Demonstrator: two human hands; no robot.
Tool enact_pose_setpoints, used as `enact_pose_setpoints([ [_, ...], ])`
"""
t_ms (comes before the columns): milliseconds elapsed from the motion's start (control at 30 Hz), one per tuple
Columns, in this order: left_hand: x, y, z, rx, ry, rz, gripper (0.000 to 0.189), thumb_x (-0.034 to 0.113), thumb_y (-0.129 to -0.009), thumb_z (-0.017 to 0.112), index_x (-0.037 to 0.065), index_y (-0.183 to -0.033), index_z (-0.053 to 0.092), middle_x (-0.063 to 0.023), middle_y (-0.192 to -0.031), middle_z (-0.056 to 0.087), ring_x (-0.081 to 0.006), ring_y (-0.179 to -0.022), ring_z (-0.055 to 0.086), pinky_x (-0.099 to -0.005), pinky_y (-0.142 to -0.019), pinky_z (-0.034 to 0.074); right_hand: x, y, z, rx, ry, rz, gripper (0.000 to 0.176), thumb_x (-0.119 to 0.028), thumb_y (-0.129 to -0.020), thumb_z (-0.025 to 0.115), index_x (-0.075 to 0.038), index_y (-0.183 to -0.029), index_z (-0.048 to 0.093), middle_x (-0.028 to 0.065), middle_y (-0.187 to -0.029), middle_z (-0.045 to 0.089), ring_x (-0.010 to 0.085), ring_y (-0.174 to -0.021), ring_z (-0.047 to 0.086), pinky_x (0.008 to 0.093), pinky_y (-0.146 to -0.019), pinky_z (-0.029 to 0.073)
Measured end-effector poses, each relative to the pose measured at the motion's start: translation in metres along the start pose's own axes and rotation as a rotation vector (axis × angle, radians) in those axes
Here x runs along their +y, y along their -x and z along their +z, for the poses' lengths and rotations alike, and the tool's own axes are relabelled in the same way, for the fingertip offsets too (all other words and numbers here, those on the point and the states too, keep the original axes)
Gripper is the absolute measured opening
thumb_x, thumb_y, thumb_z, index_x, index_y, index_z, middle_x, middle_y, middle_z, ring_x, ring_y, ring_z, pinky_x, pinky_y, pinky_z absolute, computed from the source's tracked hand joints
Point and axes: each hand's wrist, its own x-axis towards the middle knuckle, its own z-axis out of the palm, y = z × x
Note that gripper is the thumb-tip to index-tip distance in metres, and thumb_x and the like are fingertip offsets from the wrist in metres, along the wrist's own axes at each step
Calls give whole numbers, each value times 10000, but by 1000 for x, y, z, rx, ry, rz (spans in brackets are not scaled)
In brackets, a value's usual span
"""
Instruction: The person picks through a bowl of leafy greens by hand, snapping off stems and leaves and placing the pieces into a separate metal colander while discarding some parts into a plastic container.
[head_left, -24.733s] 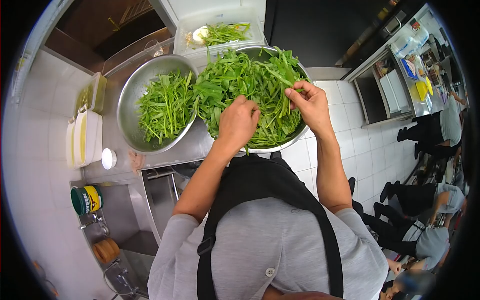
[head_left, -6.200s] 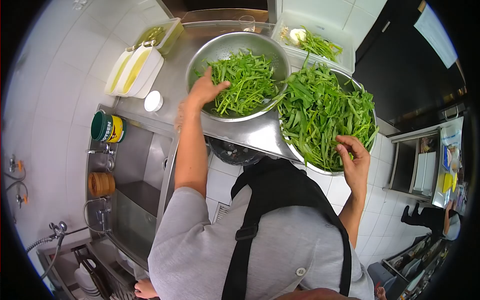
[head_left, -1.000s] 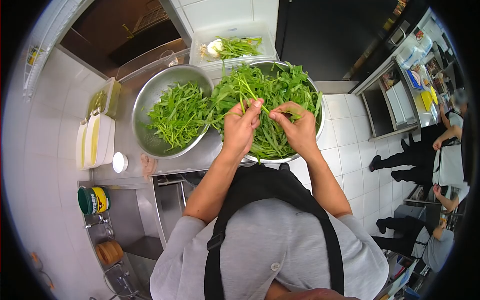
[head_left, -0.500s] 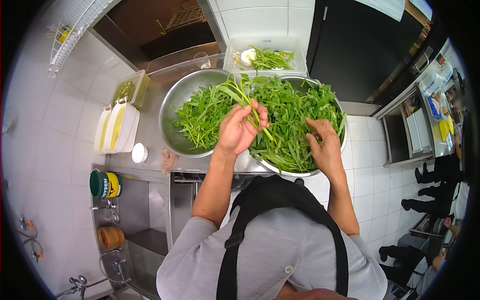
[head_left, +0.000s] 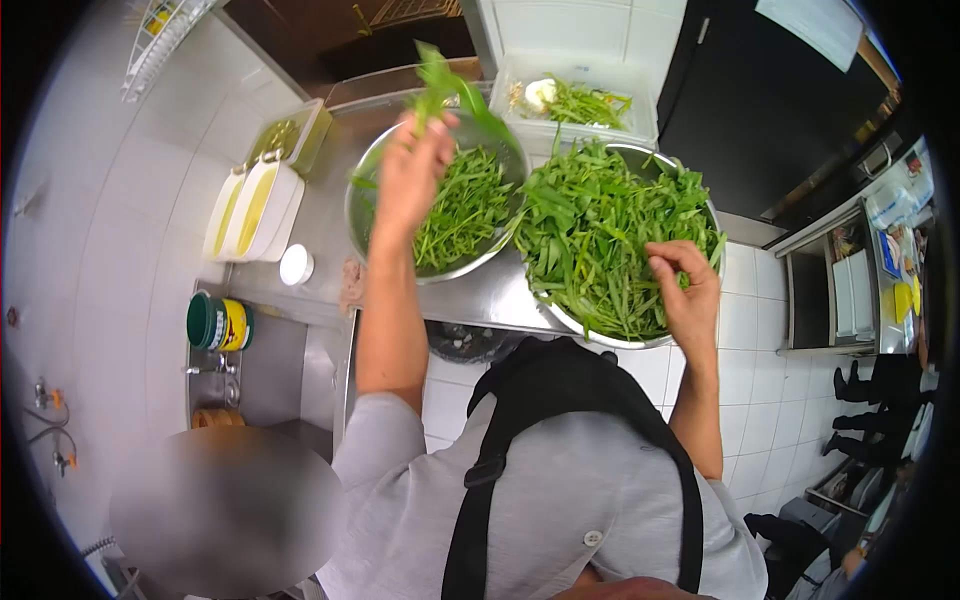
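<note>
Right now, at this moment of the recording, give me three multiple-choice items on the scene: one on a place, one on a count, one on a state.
1. Where is the left hand?
A. raised over the colander
B. hanging at the person's side
C. behind the person's back

2. How many metal bowls of greens stand on the counter?
A. one
B. two
C. four

3. What is the left hand's state?
A. flat and empty
B. shut on a sprig of greens
C. gripping a knife

Answers: 1 A, it hovers above the colander's greens; 2 B, the colander and the big bowl stand side by side; 3 B, leaves stick up from its closed fingers.
</note>
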Motion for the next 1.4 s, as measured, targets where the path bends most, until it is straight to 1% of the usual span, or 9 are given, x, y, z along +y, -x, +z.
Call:
enact_pose_setpoints([
  [133, -37, -36, -47, 277, -573, 341, 257, 260, -1055, 568, 44, -1165, 653, -43, -717, 623, -206, -572, 565, -380, -570, 483, 4, 3, -15, 57, -7, 46, 145, -5, -956, 681, 24, -1076, 758, 74, -979, 696, 141, -883, 628, 262, -826, 498],
  [300, -167, -6, -49, -46, -1211, 11, 356, 249, -955, 696, 28, -1234, 687, -260, -1050, 730, -446, -1015, 696, -539, -929, 534, 29, 12, -39, 126, 0, 97, 150, -17, -969, 679, 22, -1092, 754, 52, -973, 689, 116, -873, 616, 251, -828, 491],
  [600, -155, 31, -44, -123, -1037, -188, 317, 219, -902, 742, 28, -1154, 770, -250, -1118, 733, -422, -1072, 695, -480, -956, 538, 70, 31, -77, 209, 29, 198, 161, -59, -987, 676, 22, -1103, 751, 54, -983, 715, 119, -886, 657, 274, -832, 532],
  [700, -126, 40, -41, 63, -1049, 4, 264, 170, -910, 732, 29, -1130, 774, -230, -1122, 739, -424, -1026, 705, -480, -935, 541, 70, 31, -88, 258, 90, 206, 165, -65, -982, 683, 25, -1103, 750, 76, -990, 741, 128, -856, 666, 268, -795, 543],
  [800, -84, 47, -20, 167, -752, 120, 213, 95, -937, 728, 21, -1133, 773, -159, -1058, 756, -277, -931, 728, -364, -833, 563, 72, 31, -97, 309, 171, 230, 150, -50, -950, 702, 16, -1071, 762, 73, -924, 752, 125, -787, 657, 279, -740, 532],
  [967, -41, 90, 58, -195, -210, 225, 197, 82, -980, 709, 8, -1155, 761, -55, -1038, 743, -125, -940, 677, -265, -795, 542, 72, 30, -82, 159, 208, 347, 154, -67, -886, 753, 12, -1017, 771, 79, -862, 747, 145, -753, 645, 301, -717, 531],
  [1100, -23, 120, 120, -552, -82, 111, 180, 41, -957, 715, -7, -1124, 761, -90, -1053, 740, -139, -921, 676, -258, -839, 532, 60, 23, -56, 49, 336, 416, 177, -158, -856, 791, 3, -928, 774, 156, -827, 739, 244, -723, 700, 361, -706, 555],
  [1200, -17, 129, 152, -738, -11, 136, 186, 28, -961, 685, -8, -1128, 757, -136, -1093, 743, -212, -973, 703, -299, -887, 537, 76, 26, -34, -61, 395, 437, 192, -173, -834, 825, 0, -898, 775, 144, -844, 738, 213, -761, 714, 355, -693, 556],
  [1400, -28, 139, 200, -807, -226, 454, 265, 48, -972, 640, 10, -1222, 720, -186, -1350, 648, -384, -1218, 623, -427, -1015, 503, 80, 36, -28, 92, 386, 341, 192, -214, -890, 701, -41, -943, 765, 198, -903, 736, 392, -866, 711, 472, -771, 568],
])
